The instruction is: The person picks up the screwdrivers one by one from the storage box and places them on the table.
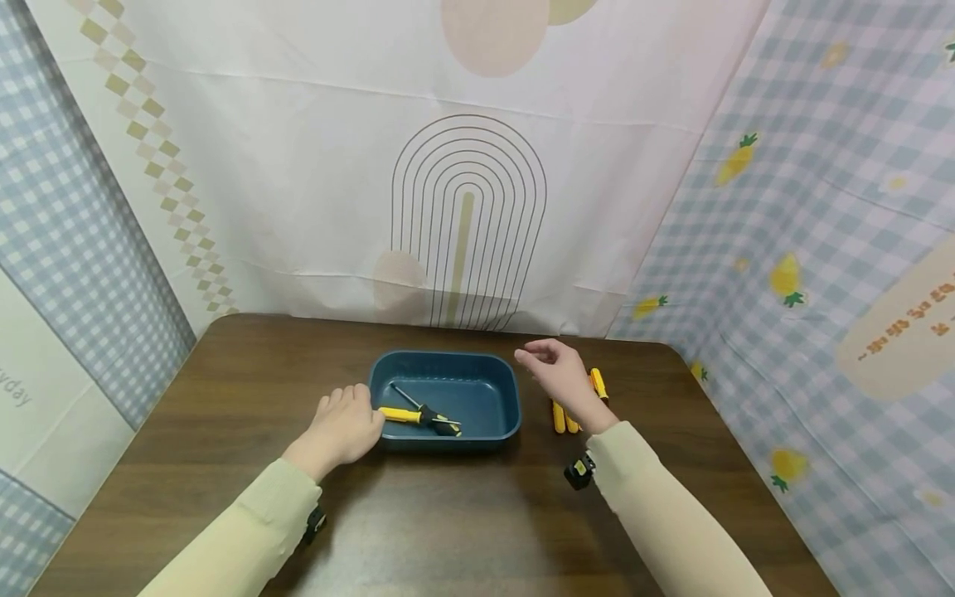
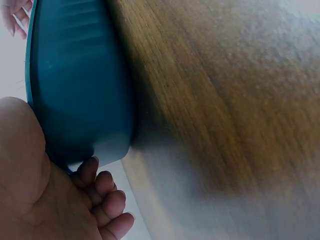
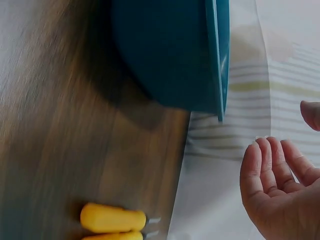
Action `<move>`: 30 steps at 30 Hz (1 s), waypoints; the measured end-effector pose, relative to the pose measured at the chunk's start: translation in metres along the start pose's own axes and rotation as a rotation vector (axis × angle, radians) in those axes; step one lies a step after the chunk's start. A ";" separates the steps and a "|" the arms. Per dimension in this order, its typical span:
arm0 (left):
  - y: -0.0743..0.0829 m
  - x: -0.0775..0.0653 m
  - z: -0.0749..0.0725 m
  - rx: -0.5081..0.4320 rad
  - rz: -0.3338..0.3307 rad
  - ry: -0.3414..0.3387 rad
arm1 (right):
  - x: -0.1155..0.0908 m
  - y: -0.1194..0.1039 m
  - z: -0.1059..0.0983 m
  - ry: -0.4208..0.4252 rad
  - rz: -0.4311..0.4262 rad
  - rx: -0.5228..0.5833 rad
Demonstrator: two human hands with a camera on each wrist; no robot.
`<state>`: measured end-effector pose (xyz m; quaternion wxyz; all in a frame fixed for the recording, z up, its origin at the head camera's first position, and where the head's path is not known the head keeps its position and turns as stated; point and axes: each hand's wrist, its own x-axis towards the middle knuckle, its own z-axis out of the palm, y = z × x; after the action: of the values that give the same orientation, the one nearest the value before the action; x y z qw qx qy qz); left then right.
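Observation:
My left hand (image 1: 345, 424) grips the left end of a dark blue plastic bin (image 1: 455, 443); in the left wrist view its curled fingers (image 2: 104, 183) are at the bin's corner. Inside the bin lie a yellow-handled screwdriver (image 1: 401, 414) and a black-and-yellow one (image 1: 446, 428), partly crossing. Off the bin's right end, my right hand (image 1: 563, 377) hovers in the air with loosely bent fingers and holds nothing. Under and beside it, yellow-handled screwdrivers (image 1: 559, 417) lie on the table, partly hidden by the hand and wrist; two handles (image 3: 112, 218) show in the right wrist view.
The brown wooden table (image 1: 455, 522) carries the bin near its back edge. A printed white cloth (image 1: 313, 191) hangs behind it, and a checked cloth (image 1: 746, 332) hangs along the right side. Another yellow handle (image 1: 598, 383) lies right of the right hand.

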<state>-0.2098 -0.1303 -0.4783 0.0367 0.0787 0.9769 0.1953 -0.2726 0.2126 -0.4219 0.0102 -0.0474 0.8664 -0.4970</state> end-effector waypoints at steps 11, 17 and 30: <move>-0.001 0.001 0.001 0.001 -0.003 0.005 | -0.001 -0.013 0.040 -0.089 -0.071 -0.036; 0.000 0.001 0.001 -0.002 -0.007 0.004 | 0.003 -0.013 0.070 -0.173 -0.093 -0.079; 0.000 0.001 0.001 -0.008 -0.011 0.014 | 0.004 -0.014 0.111 -0.345 -0.049 -0.176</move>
<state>-0.2108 -0.1300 -0.4789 0.0311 0.0720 0.9767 0.1996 -0.2679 0.1093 -0.4656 0.1421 -0.1537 0.8906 -0.4038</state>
